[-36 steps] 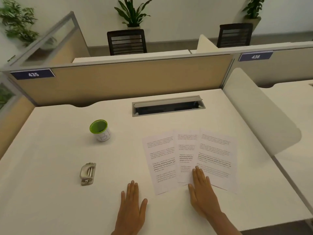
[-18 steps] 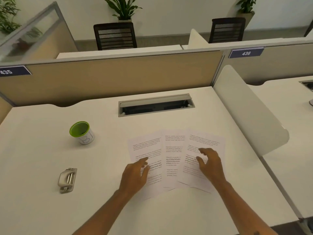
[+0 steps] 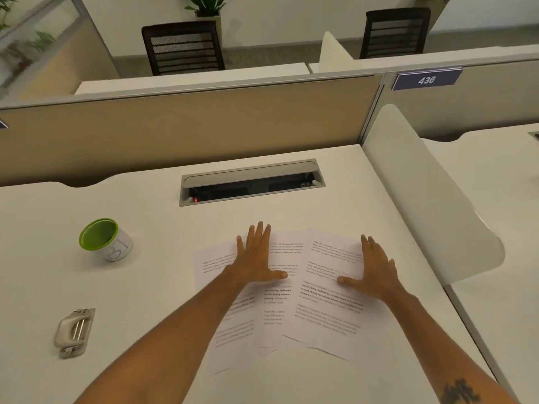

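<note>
While both hands lie flat, fingers straight, left hand (image 3: 256, 259) and right hand (image 3: 376, 268) press the fanned papers (image 3: 329, 304) on the table (image 3: 140, 287); gathering step, next slide sheets together.

Both bare arms are stretched forward, side by side. The left hand (image 3: 256, 258) lies palm down, fingers straight and close together, thumb stuck out to the right. The right hand (image 3: 376, 268) mirrors it: flat, fingers straight, thumb out to the left. The thumb tips face each other, apart. A dark tattoo (image 3: 460, 390) marks the right forearm (image 3: 437, 339).
</note>
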